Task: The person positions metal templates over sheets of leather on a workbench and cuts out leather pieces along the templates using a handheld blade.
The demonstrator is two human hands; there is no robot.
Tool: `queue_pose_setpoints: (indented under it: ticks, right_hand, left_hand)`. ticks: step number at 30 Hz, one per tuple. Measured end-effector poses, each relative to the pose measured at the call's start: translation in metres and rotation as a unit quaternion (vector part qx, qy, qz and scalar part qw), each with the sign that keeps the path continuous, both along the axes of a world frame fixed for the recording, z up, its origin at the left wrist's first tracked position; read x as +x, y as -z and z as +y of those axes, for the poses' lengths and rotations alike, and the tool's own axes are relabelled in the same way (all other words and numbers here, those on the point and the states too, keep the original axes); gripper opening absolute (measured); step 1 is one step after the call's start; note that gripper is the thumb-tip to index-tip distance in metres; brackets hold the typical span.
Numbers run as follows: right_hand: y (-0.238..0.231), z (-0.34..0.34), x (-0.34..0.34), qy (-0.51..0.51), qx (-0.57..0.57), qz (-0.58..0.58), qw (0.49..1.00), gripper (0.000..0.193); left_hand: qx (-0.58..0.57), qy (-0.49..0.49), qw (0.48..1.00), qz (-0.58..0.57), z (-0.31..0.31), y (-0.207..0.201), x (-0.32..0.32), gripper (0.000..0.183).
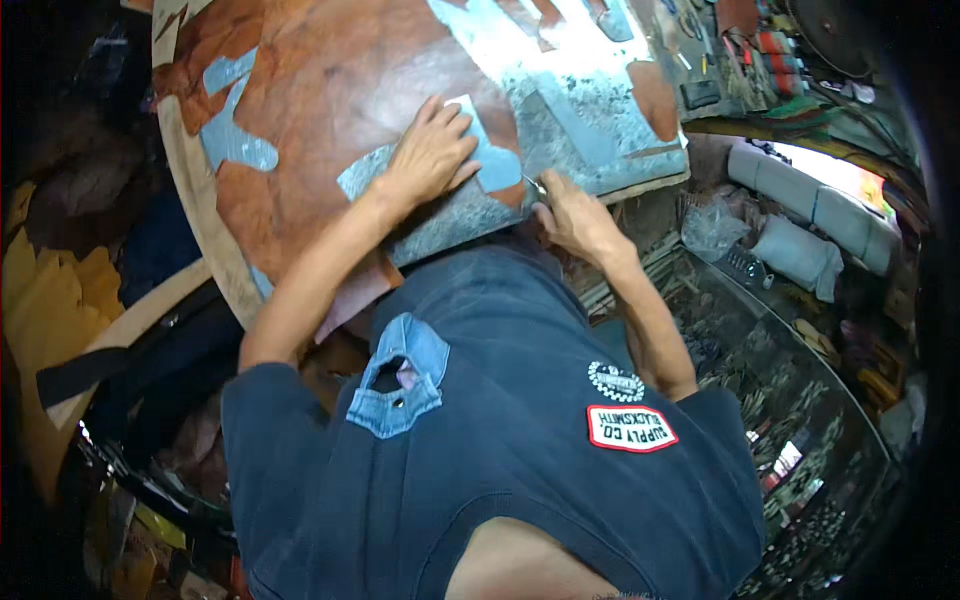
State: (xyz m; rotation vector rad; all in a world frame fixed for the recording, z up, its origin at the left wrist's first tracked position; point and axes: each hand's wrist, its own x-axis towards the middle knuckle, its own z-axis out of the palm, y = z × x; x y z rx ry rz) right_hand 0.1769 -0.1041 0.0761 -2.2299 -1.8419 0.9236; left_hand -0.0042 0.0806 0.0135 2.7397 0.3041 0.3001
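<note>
A brown leather sheet [350,70] lies over the work surface in front of me, with a grey mottled piece [460,220] along its near edge. My left hand [432,152] rests flat on top, fingers spread, pressing on a light blue-grey pattern piece [497,168] with a rounded end. Just right of that rounded end, my right hand [582,218] grips a slim metal tool [537,186] with a thin tip. Its tip is close to the pattern's edge; whether it is a blade or a point I cannot tell.
Another blue-grey cut-out [235,125] lies on the leather at left. Shiny grey material [590,95] covers the right side. Hand tools [725,60] are at the far right, with wrapped rolls [810,195] below them. Yellow hide [60,310] hangs at left.
</note>
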Motion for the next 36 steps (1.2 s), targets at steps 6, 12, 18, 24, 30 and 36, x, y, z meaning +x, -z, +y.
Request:
queue_pose_setpoints:
  ticks: [6, 12, 18, 24, 30, 36]
  right_hand:
    - [-0.001, 0.048, -0.028, -0.041, 0.093, 0.033, 0.994, 0.038]
    - [0.036, 0.090, -0.052, 0.061, 0.134, -0.014, 0.989, 0.031]
    - [0.052, 0.097, -0.056, 0.102, 0.136, -0.036, 0.985, 0.036]
    - [0.051, 0.101, -0.059, 0.103, 0.166, -0.056, 0.979, 0.035]
    - [0.053, 0.104, -0.063, 0.096, 0.182, -0.085, 0.975, 0.032]
    - [0.059, 0.105, -0.059, 0.090, 0.173, -0.077, 0.978, 0.031]
  left_hand:
    - [-0.175, 0.020, 0.952, 0.249, 0.060, -0.039, 0.068, 0.081]
    - [-0.242, 0.039, 0.907, 0.342, 0.081, -0.032, 0.124, 0.095]
    - [-0.251, 0.039, 0.903, 0.348, 0.074, -0.033, 0.145, 0.095]
    - [-0.257, 0.043, 0.897, 0.356, 0.096, -0.018, 0.063, 0.095]
    - [-0.266, 0.040, 0.892, 0.363, 0.099, -0.019, 0.053, 0.095]
    - [-0.275, 0.040, 0.886, 0.371, 0.089, -0.022, 0.059, 0.095]
